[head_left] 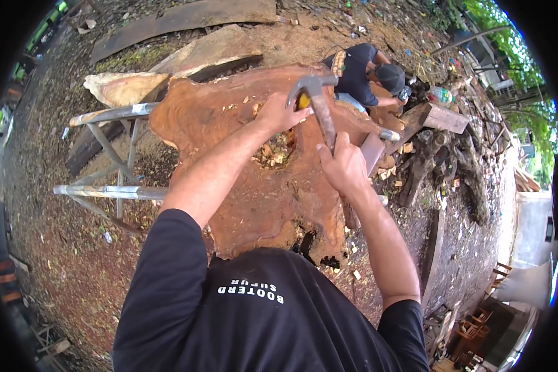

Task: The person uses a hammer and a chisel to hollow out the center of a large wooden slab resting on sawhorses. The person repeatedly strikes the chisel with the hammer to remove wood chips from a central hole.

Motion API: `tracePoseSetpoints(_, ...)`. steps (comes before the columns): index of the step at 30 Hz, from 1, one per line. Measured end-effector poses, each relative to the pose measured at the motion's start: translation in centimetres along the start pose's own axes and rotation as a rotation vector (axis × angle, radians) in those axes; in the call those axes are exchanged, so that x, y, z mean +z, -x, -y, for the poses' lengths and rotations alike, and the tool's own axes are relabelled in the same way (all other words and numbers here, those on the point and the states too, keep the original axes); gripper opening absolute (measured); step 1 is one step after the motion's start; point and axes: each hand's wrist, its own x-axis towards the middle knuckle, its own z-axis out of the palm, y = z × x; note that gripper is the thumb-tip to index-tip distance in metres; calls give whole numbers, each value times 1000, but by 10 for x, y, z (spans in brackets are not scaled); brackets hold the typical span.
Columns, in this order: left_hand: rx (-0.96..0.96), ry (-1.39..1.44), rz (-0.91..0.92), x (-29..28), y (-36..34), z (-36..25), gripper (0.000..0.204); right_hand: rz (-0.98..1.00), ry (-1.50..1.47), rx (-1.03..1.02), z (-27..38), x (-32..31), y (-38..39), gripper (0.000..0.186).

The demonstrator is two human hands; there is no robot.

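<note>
At the left of the wood slab (248,208), a metal pipe frame (119,192) is standing on the littered ground, its two rails reaching under the slab and holding it up. Just past the slab's far left corner, a pale piece of wood (125,88) is lying on the ground, and farther beyond the slab a long grey plank (186,23) is stretching sideways.

Over the far middle of the slab, the left hand (282,115) is closing narrowly around a yellow handle (303,101), most of which is hiding behind the hammer and the fingers. Nearer the person, a rough hollow (271,155) in the slab is holding loose wood chips (278,160).

Just right of the left hand, the hammer (322,111) is crossing above the slab, its claw curving toward the left hand and its head overlapping the yellow handle from this view. The right hand (346,164) is wrapping firmly around the hammer's handle, above the slab's right side.

Beside the slab's far right corner, a co-worker (355,71) in a dark shirt and a cap (390,78) is bending down, one hand holding a dark tool (405,94). Farther right of the slab, a squared wood block (446,118) is resting against tangled roots (437,155), and small chips are lying scattered on the ground between the slab and the roots.
</note>
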Motion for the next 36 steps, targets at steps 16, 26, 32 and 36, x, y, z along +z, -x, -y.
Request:
tracePoseSetpoints(16, -20, 14, -82, 4, 14, 14, 70, 46, -107, 99, -8, 8, 1, 43)
tracePoseSetpoints(26, -63, -32, 94, 30, 27, 53, 75, 88, -25, 44, -20, 34, -3, 44)
tracePoseSetpoints(32, -116, -45, -14, 15, 45, 39, 60, 20, -258, 141, -10, 21, 26, 41)
tracePoseSetpoints(36, -222, 63, -47, -37, 21, -2, 65, 33, -437, 283, -21, 12, 36, 39)
